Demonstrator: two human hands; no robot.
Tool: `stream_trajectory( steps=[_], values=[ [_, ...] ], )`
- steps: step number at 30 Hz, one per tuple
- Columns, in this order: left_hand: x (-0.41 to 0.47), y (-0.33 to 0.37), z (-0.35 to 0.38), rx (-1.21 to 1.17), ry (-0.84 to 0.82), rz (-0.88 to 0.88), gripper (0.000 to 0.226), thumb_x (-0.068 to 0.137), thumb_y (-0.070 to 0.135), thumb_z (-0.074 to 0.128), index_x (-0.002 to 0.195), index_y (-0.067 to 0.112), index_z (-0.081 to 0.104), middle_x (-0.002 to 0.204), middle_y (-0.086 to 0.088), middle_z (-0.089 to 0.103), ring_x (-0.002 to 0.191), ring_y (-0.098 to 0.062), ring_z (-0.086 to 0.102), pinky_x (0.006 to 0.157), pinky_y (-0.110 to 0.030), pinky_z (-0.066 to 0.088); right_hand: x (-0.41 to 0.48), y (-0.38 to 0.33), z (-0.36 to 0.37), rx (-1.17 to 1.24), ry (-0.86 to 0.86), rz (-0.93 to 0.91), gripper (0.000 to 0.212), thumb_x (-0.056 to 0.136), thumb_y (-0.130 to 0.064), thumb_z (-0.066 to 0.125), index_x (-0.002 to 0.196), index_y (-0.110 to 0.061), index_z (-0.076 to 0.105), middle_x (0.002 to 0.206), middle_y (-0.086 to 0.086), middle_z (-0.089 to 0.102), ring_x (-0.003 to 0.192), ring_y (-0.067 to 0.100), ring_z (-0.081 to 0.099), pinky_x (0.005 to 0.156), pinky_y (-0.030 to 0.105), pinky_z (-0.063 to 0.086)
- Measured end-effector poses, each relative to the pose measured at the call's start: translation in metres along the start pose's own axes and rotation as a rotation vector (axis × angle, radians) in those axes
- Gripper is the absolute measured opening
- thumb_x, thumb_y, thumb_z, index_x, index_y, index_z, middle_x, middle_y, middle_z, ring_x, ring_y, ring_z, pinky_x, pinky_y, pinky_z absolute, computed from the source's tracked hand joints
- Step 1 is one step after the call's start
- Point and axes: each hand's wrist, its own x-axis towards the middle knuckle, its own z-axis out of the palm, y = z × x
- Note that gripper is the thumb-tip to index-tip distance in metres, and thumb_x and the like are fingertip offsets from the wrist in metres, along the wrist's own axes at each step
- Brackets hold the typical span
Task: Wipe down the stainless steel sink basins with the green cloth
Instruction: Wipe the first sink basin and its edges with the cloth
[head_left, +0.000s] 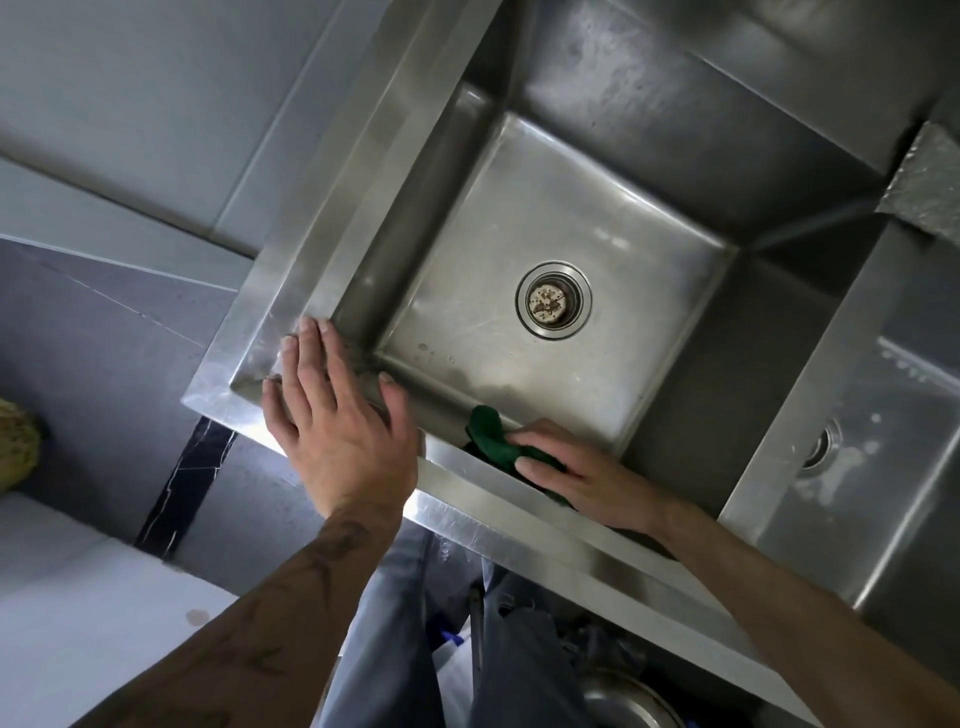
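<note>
A deep stainless steel basin (597, 218) fills the middle of the view, with a round drain (553, 300) in its floor. My left hand (337, 415) rests flat on the basin's near-left corner rim, fingers straight and spread. Inside the basin, my right hand (582, 478) presses a dark green cloth (491, 434) against the near wall just below the rim. Fingers lie over the cloth; part of it is hidden under the hand.
A second basin (857, 493) with its own drain (823, 447) lies to the right, past a steel divider. Grey wall tiles (156, 130) stand at the left. A yellowish object (18, 447) sits at the far left edge. A metal bowl (623, 701) shows below the sink.
</note>
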Motion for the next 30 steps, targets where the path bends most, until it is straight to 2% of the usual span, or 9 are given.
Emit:
stream_trajectory(
  steps=[4, 6, 10, 14, 17, 20, 22, 24, 30],
  values=[
    [0.000, -0.001, 0.001, -0.005, -0.002, 0.003, 0.072, 0.105, 0.040, 0.041, 0.168, 0.012, 0.023, 0.175, -0.007, 0.027, 0.163, -0.025, 0.021, 0.134, -0.051, 0.013, 0.035, 0.018, -0.001, -0.095, -0.015, 0.046, 0.049, 0.105, -0.051, 0.051, 0.147, -0.027, 0.054, 0.134, -0.021, 0.051, 0.131, 0.008, 0.049, 0.120, 0.029, 0.035],
    [-0.001, -0.001, 0.001, -0.006, 0.008, 0.005, 0.071, 0.105, 0.040, 0.040, 0.168, 0.012, 0.023, 0.175, -0.007, 0.027, 0.163, -0.025, 0.021, 0.134, -0.051, 0.013, 0.046, 0.029, 0.000, -0.132, -0.031, 0.086, 0.057, 0.100, -0.065, 0.048, 0.147, -0.032, 0.055, 0.142, -0.014, 0.052, 0.134, 0.013, 0.048, 0.122, 0.040, 0.035],
    [0.000, -0.001, 0.001, -0.008, -0.014, 0.009, 0.072, 0.105, 0.042, 0.037, 0.169, 0.014, 0.020, 0.176, -0.006, 0.025, 0.164, -0.024, 0.018, 0.134, -0.050, 0.010, 0.019, 0.016, 0.002, -0.065, 0.046, 0.040, 0.039, 0.109, -0.035, 0.052, 0.145, -0.023, 0.057, 0.129, -0.023, 0.053, 0.119, -0.005, 0.051, 0.108, 0.008, 0.033],
    [-0.001, -0.001, 0.001, 0.005, 0.002, 0.005, 0.072, 0.105, 0.041, 0.040, 0.169, 0.013, 0.021, 0.175, -0.007, 0.027, 0.164, -0.024, 0.020, 0.134, -0.050, 0.012, -0.009, 0.016, 0.001, 0.010, 0.041, 0.020, 0.034, 0.110, -0.029, 0.052, 0.142, -0.019, 0.058, 0.128, -0.010, 0.059, 0.122, 0.003, 0.055, 0.105, 0.014, 0.039],
    [-0.002, 0.000, 0.001, 0.001, -0.001, 0.008, 0.072, 0.105, 0.041, 0.040, 0.169, 0.013, 0.021, 0.175, -0.007, 0.027, 0.164, -0.024, 0.020, 0.134, -0.050, 0.012, 0.011, 0.035, 0.000, -0.090, -0.005, 0.052, 0.039, 0.109, -0.031, 0.051, 0.146, -0.019, 0.056, 0.132, -0.020, 0.054, 0.121, 0.002, 0.050, 0.111, 0.022, 0.036],
    [-0.002, -0.001, 0.001, -0.001, -0.002, 0.003, 0.072, 0.104, 0.041, 0.038, 0.169, 0.014, 0.021, 0.175, -0.006, 0.026, 0.164, -0.024, 0.019, 0.134, -0.050, 0.012, 0.032, 0.052, -0.003, -0.199, -0.035, 0.174, 0.042, 0.111, -0.031, 0.049, 0.151, -0.016, 0.052, 0.150, 0.002, 0.052, 0.138, 0.019, 0.046, 0.114, 0.024, 0.027],
    [-0.002, -0.001, 0.001, -0.003, 0.001, 0.004, 0.072, 0.104, 0.042, 0.038, 0.169, 0.014, 0.021, 0.175, -0.006, 0.026, 0.164, -0.024, 0.019, 0.134, -0.051, 0.012, 0.025, 0.052, -0.004, -0.165, -0.038, 0.172, 0.042, 0.111, -0.033, 0.048, 0.150, -0.020, 0.052, 0.149, 0.000, 0.052, 0.133, 0.011, 0.048, 0.111, 0.020, 0.028],
    [-0.001, -0.001, 0.001, -0.002, -0.002, 0.005, 0.073, 0.104, 0.042, 0.039, 0.169, 0.015, 0.021, 0.176, -0.006, 0.026, 0.164, -0.023, 0.019, 0.133, -0.051, 0.013, 0.002, 0.044, -0.004, -0.058, -0.023, 0.171, 0.039, 0.110, -0.038, 0.048, 0.147, -0.028, 0.054, 0.138, -0.019, 0.054, 0.122, -0.008, 0.049, 0.108, 0.016, 0.032],
    [-0.001, -0.001, 0.001, -0.004, 0.003, 0.007, 0.073, 0.104, 0.042, 0.039, 0.169, 0.014, 0.021, 0.175, -0.007, 0.026, 0.164, -0.024, 0.020, 0.133, -0.050, 0.012, -0.010, 0.050, -0.006, -0.064, -0.015, 0.170, 0.035, 0.110, -0.031, 0.050, 0.143, -0.024, 0.057, 0.130, -0.021, 0.057, 0.114, -0.012, 0.050, 0.101, 0.006, 0.033]
  ],
)
